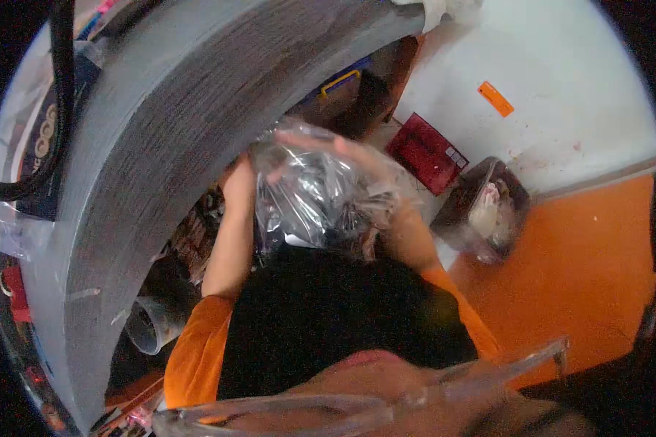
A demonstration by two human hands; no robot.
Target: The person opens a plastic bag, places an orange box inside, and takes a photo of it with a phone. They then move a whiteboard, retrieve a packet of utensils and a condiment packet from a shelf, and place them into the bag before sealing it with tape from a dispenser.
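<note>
A crinkled clear plastic bag is held up in front of my chest, shining with reflections. What lies inside it, if anything, I cannot make out. My left hand grips the bag's left edge, its fingers partly hidden by the film. On the far and right side, my right hand shows blurred through the plastic, its fingers curved over the top of the bag. Both hands are closed on the same bag, close to the grey table edge.
A grey curved tabletop runs along the left. To the right, a dark red box and a bin with a clear liner stand on the floor. An orange object lies on the white surface. A bucket stands under the table.
</note>
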